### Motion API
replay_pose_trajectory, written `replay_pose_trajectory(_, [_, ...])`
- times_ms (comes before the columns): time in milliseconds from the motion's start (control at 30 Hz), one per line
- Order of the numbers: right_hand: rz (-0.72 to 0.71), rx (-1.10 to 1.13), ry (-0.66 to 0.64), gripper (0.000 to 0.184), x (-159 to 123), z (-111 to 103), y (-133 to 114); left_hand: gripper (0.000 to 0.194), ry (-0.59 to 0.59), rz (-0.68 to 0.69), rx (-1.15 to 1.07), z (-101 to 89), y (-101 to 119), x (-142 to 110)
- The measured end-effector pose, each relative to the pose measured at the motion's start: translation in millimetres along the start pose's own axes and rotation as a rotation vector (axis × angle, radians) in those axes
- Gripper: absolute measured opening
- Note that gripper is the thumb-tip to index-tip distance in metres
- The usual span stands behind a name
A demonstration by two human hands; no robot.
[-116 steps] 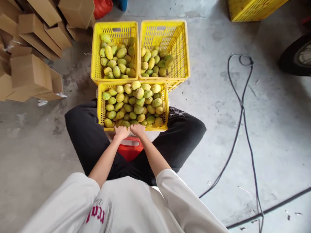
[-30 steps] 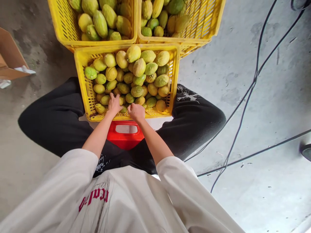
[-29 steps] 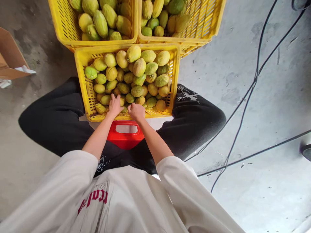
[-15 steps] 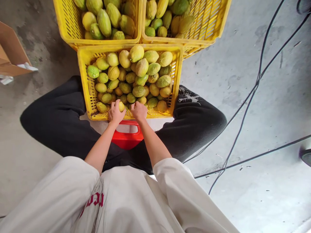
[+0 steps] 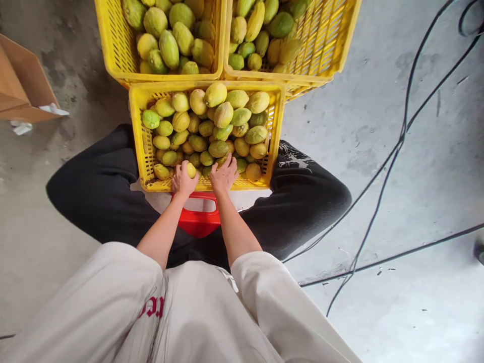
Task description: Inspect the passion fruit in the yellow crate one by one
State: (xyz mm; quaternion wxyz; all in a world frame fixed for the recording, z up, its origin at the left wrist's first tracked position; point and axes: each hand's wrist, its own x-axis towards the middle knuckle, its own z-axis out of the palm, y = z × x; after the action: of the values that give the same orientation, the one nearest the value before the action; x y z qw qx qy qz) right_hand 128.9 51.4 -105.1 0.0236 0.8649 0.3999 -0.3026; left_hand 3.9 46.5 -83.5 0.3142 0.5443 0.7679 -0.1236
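Between my knees stands a yellow slatted crate (image 5: 278, 136) filled with yellow-green oval fruits (image 5: 223, 114). At its near edge my left hand (image 5: 183, 181) is closed around a small yellow oval fruit (image 5: 191, 170). Just to the right, my right hand (image 5: 224, 175) has its fingers spread over the fruits near the front wall. Nothing shows in its grasp, though its palm side is hidden. The fruits directly below both hands are partly covered.
Two more yellow crates, one left (image 5: 105, 45) and one right (image 5: 346, 40), hold larger greenish fruits behind. A red plastic piece with a handle opening (image 5: 200, 222) sits below the front crate. An open cardboard box (image 5: 32, 91) lies left; black cables (image 5: 401, 136) cross the floor right.
My right hand has gone from closed to spread fingers and moved slightly right. My left hand still holds the yellow fruit. The whole view has shifted a little.
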Motion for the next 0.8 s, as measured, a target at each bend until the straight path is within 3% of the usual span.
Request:
replay_pose_trajectory(200, [0.012,-0.024,-0.069,0.074,4.9,0.7,1.9,0.055,-0.041,0.015,0.011,0.1,2.2,0.1])
replay_pose_trajectory(800, [0.026,-0.058,-0.06,0.074,5.9,3.2,10.0,0.055,-0.089,-0.059,-0.054,-0.5,8.9,-4.0])
